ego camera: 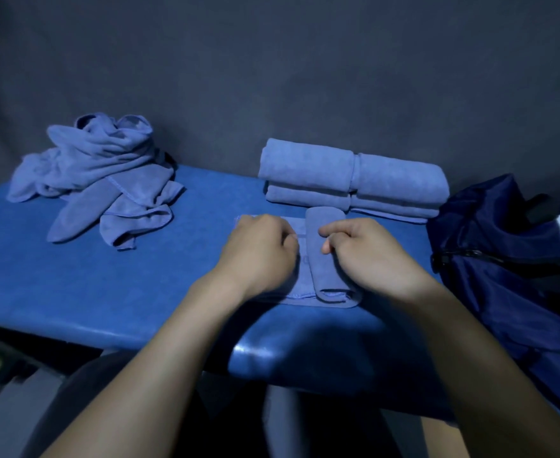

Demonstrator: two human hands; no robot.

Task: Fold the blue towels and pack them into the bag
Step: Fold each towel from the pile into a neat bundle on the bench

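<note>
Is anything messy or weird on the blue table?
Only the crumpled pile of towels at the far left looks messy, and those just aren't folded yet. The folded stack sits neatly at the back, and both hands work on one towel. Nothing looks spilled or broken.

Blue padded bench [73, 292] bearing: crumpled towels [100, 173] far left; folded stack [351, 180] far right; half-folded towel [318, 259] centre; navy bag [503, 259] right.

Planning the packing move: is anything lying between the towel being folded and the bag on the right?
Nothing visible: the towel under both hands has bare table between it and the bag.
</note>
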